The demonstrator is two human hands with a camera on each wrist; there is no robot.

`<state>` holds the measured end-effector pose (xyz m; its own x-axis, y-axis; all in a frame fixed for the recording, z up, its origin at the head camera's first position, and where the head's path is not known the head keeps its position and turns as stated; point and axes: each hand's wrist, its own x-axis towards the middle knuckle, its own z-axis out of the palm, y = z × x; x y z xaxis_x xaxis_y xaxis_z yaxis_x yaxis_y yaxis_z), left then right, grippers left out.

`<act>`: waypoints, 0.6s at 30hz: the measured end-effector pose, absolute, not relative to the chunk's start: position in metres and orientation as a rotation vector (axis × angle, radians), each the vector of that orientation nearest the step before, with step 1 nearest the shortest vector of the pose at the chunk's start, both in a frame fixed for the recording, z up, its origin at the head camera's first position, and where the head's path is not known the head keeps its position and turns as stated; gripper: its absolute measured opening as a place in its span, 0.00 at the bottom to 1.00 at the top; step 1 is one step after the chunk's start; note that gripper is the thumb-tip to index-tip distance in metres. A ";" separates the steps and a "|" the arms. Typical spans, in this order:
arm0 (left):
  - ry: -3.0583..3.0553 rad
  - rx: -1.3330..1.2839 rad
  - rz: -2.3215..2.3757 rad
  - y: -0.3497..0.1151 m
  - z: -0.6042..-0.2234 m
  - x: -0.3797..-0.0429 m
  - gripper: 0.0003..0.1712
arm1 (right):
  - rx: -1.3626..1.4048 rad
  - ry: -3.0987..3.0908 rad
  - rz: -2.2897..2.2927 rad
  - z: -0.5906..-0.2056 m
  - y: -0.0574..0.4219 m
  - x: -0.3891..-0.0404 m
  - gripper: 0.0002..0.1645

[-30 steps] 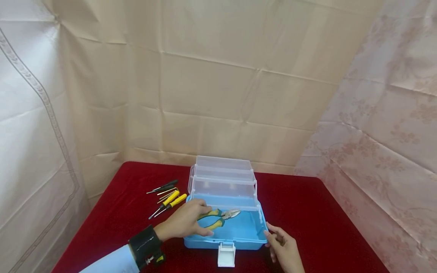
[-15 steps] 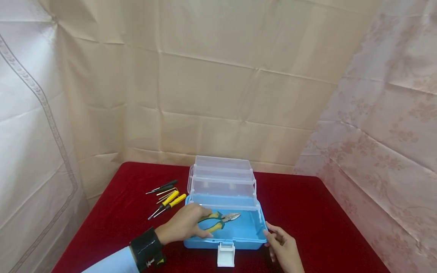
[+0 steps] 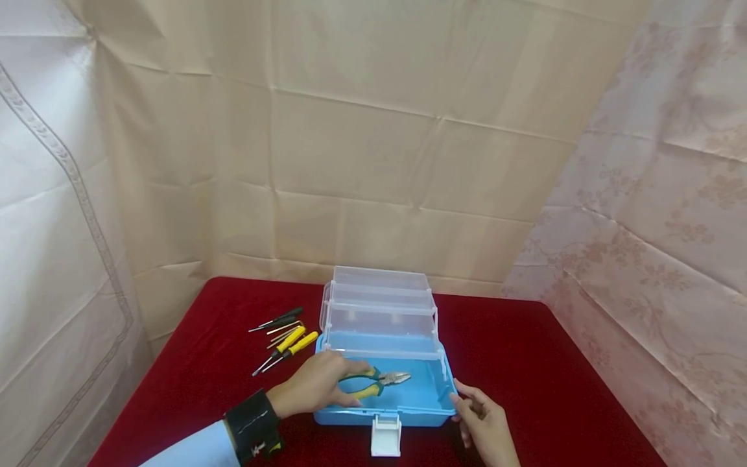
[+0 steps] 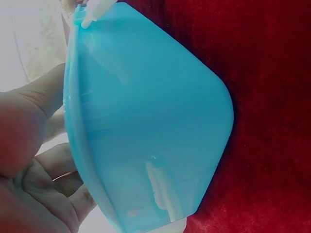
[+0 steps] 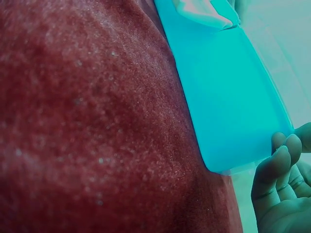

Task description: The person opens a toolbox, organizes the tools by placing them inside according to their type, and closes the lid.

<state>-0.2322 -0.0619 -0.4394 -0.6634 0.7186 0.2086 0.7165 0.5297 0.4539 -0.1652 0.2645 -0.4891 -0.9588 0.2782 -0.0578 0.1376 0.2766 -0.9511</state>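
A light-blue toolbox [image 3: 415, 389] stands open on the table, with its front latch [image 3: 386, 436] hanging down. My left hand [image 3: 318, 383] reaches over the box's left wall and holds a pair of combination pliers [image 3: 393, 377] by its yellow-green handles, which are spread apart. The pliers' metal nose points right, low over the box floor. In the left wrist view the outer side wall [image 4: 146, 107] hides the pliers, with the hand [image 4: 34, 160] beyond the rim. My right hand [image 3: 486, 421] pinches the box's front right corner, with curled fingers [image 5: 274, 165] at the rim in the right wrist view.
Left of the box lie two yellow-handled screwdrivers [image 3: 303, 343], several thin brass-coloured rods [image 3: 283, 335] and dark-handled screwdrivers [image 3: 288, 317]. Clear trays and lid [image 3: 379, 298] fold back behind the box. A red cloth [image 3: 502, 337] covers the table, and draped fabric [image 3: 373, 162] surrounds it.
The pliers and my left hand have sunk slightly lower into the box, and the pliers' nose has dropped a little. My right hand has stayed at the box corner.
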 end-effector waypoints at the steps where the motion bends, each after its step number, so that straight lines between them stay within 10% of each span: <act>1: 2.740 1.293 0.813 -0.062 -0.440 -0.232 0.30 | -0.395 -2.410 1.779 -0.489 0.264 -0.165 0.30; 18: 2.778 1.299 0.651 -0.063 -0.451 -0.236 0.32 | -0.397 -2.399 1.805 -0.490 0.261 -0.164 0.31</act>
<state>-0.2356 -0.0629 -0.4505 -0.6567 0.7357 0.1659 0.7328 0.5705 0.3707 -0.1643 0.2610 -0.4900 -0.9594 0.2742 -0.0663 0.1397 0.2575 -0.9561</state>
